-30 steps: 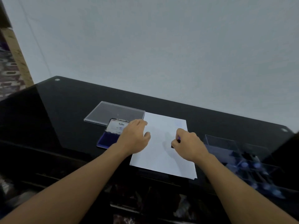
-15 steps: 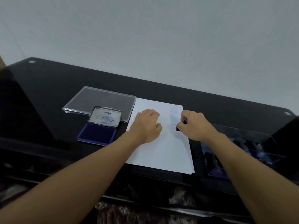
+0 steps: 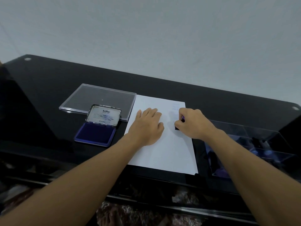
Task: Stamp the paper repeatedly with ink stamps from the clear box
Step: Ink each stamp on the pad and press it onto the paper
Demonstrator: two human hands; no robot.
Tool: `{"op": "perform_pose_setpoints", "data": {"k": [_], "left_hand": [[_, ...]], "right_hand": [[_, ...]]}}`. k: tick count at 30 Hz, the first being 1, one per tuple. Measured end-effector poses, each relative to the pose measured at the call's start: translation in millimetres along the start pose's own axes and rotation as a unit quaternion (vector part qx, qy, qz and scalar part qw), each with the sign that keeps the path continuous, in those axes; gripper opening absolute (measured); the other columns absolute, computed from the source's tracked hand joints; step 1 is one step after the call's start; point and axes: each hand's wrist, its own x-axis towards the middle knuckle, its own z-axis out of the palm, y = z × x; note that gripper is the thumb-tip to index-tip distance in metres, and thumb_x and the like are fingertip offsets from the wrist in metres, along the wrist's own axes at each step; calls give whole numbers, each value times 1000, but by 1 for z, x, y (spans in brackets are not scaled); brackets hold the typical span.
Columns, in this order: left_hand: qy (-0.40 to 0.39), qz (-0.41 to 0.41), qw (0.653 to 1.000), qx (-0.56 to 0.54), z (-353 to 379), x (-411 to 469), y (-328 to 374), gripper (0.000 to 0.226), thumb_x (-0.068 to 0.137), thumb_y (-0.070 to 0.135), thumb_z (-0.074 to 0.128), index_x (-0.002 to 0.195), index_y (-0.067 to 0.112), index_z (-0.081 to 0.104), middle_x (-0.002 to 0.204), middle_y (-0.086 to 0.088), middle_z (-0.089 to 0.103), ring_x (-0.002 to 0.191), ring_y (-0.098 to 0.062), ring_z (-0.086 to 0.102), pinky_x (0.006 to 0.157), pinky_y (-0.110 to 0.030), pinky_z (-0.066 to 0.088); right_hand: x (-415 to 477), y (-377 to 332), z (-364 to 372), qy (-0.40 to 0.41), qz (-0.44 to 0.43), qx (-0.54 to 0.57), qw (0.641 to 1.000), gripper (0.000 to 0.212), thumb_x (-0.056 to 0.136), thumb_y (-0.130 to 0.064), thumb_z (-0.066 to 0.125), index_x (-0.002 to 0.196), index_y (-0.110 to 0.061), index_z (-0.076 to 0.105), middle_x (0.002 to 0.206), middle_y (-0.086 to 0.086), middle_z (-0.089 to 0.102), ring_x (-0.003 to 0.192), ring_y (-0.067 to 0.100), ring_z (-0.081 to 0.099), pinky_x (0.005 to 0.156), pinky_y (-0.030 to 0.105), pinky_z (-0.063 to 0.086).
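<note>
I see a clear lid point(image 3: 97, 101) toward the back left of the black table point(image 3: 48, 79). The open ink pad point(image 3: 96, 135) sits just in front of it. My left hand point(image 3: 146, 128) lies flat on the paper point(image 3: 162, 152) with its fingers straight. My right hand point(image 3: 193, 123) curls tight round a small stamp point(image 3: 176, 128), which is down on the paper near its right edge. The clear box point(image 3: 254, 144) sits by the table's right edge.
</note>
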Motion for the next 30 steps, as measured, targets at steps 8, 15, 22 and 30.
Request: {"op": "perform_pose_setpoints", "data": {"k": [8,15,22,30], "left_hand": [[11,1,1000,-5,2,0,-1,54,90,31,30,131,7,55,145,-8,47,135,-26,38,114,-51,24],[18,6,1000,-7,7,2,-5,47,92,29,35,131,10,53,143,-4,48,133,-24,38,114,-49,24],[19,5,1000,-10,6,1,-3,44,96,27,40,135,10,51,149,-5,43,139,-25,34,117,-48,20],[14,-2,1000,-11,4,1,-1,44,97,27,39,137,12,49,150,-2,41,140,-21,30,119,-45,16]], "right_hand": [[4,-3,3,0,2,-17,1000,17,91,-26,58,82,-12,51,79,7,60,63,20,50,55,33,42],[-1,-3,18,37,22,-7,999,21,90,-24,53,78,-13,40,73,8,55,61,21,42,54,34,38],[-1,-7,23,53,38,-31,997,19,93,-26,51,81,-16,41,79,4,54,67,23,52,52,32,37],[-4,-6,29,73,58,-22,995,19,91,-24,49,78,-18,36,79,6,55,70,27,54,54,34,41]]}}
